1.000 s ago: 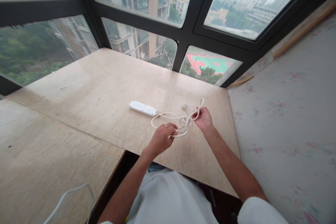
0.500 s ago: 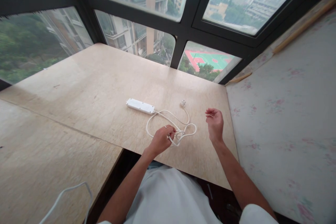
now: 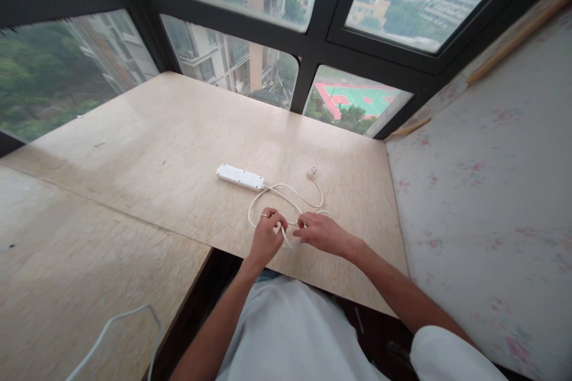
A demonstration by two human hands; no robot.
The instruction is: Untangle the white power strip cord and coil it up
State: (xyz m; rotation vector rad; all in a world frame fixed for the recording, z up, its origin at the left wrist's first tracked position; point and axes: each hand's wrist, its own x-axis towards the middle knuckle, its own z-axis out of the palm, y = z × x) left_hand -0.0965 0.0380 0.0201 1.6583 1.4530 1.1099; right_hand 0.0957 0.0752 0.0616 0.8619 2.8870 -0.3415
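Observation:
A white power strip (image 3: 240, 177) lies on the stone-patterned counter, its screwed underside facing up. Its white cord (image 3: 252, 205) runs in loose loops toward me, and the plug (image 3: 312, 172) rests at the back right. My left hand (image 3: 267, 236), with a ring on one finger, is closed on a loop of the cord near the counter's front edge. Close beside it, my right hand (image 3: 320, 232) is bent over the cord with thumb and fingers drawn together at the loops. Its fingers hide part of the cord there.
Dark-framed windows (image 3: 306, 77) border the counter (image 3: 134, 143) at the back. A flowered wall (image 3: 473, 208) stands close on the right. Another white cable (image 3: 114, 318) lies at the lower left, near a dark gap (image 3: 192, 309) in front of the counter.
My right hand has come left and down from above the counter's right side to the cord loops. My left hand has shifted slightly left, still holding the cord.

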